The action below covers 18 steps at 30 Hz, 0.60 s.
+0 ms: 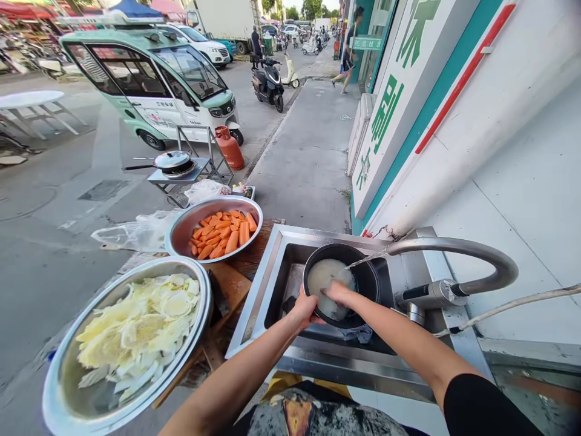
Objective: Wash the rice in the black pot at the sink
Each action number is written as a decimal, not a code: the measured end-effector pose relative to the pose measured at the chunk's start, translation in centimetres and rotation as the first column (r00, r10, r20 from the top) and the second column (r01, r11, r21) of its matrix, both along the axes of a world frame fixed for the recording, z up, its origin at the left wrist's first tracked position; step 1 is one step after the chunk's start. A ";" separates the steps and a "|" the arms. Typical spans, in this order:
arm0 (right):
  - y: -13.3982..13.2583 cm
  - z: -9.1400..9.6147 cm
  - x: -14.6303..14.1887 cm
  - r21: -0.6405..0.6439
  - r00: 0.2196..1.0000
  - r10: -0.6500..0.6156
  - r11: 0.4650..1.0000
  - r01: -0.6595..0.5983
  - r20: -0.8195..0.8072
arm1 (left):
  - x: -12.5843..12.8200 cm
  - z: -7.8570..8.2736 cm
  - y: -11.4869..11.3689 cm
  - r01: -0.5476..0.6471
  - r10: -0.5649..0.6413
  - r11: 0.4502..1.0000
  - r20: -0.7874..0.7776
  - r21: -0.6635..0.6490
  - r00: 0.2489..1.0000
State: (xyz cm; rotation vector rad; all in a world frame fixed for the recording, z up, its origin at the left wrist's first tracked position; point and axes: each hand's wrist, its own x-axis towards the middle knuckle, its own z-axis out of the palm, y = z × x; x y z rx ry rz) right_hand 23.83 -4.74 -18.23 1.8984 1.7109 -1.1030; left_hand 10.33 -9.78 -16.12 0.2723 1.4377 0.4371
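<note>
A black pot sits tilted in a steel sink, holding cloudy white water. My left hand grips the pot's near rim. Over the rim, my right hand reaches into the cloudy water, its fingers partly under the surface. A curved steel faucet pours a thin stream of water into the pot from the right.
Left of the sink, a steel bowl of cut carrots and a larger steel bowl of sliced cabbage rest on a wooden board. Behind them stand a burner with a lidded pan, an orange gas cylinder and a green minicar. A white wall runs along the right.
</note>
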 end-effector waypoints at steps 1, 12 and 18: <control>0.7 -0.1 -0.2 0.032 1.000 0.015 0.999 -0.015 0.021 | -0.1 0.1 -0.1 0.004 -0.004 1.000 -0.009 0.001 1.000; -1.1 1.7 0.4 0.105 0.802 0.566 0.824 -0.556 -0.190 | -1.0 1.1 0.5 -0.004 0.004 1.000 0.000 -0.001 1.000; -1.9 2.7 0.7 -0.076 0.832 0.554 0.829 -0.554 -0.029 | -0.6 0.6 0.2 -0.010 0.010 0.999 0.029 -0.031 1.000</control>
